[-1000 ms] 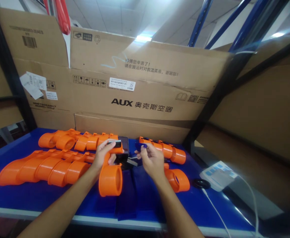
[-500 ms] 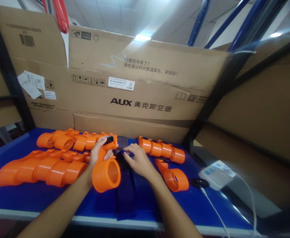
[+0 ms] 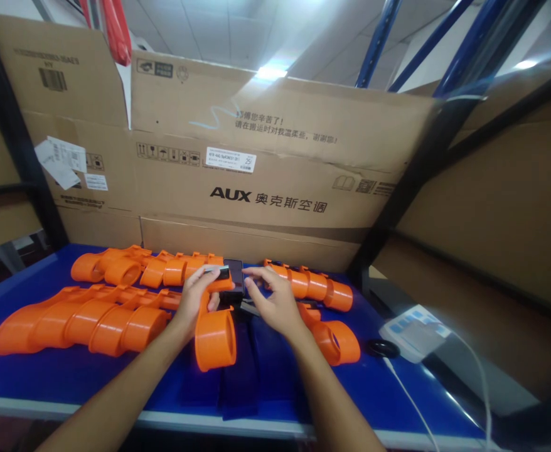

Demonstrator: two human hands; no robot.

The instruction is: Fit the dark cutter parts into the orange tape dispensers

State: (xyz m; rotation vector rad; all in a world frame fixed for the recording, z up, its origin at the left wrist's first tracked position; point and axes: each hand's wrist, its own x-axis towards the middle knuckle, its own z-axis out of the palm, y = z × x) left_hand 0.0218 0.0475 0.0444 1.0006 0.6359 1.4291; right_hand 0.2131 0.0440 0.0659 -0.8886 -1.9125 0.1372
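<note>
My left hand [image 3: 195,298] is closed around an orange plastic holder with a wide ring [image 3: 216,339] hanging below the fingers. A small black piece [image 3: 221,272] lies along the top of that holder, by my left thumb. Just to the right, my right hand [image 3: 273,300] is raised with thumb and forefinger apart, and I see nothing between them. Between the hands is a dark rectangular box-like object [image 3: 235,276]. Beneath my right fingers a dark strip [image 3: 250,307] shows, partly covered.
Rows of orange holders [image 3: 101,320] lie on the blue tabletop [image 3: 153,383] at left, more [image 3: 320,285] at right. Dark blue strips [image 3: 238,383] lie in front. A black round object [image 3: 382,348] and a white box [image 3: 413,333] with cables are at right. Cardboard [image 3: 275,232] walls the back.
My left hand has moved right with the orange holder, which has turned slightly. My right hand has shifted a little right and no longer shows the small blue item at its fingertips.
</note>
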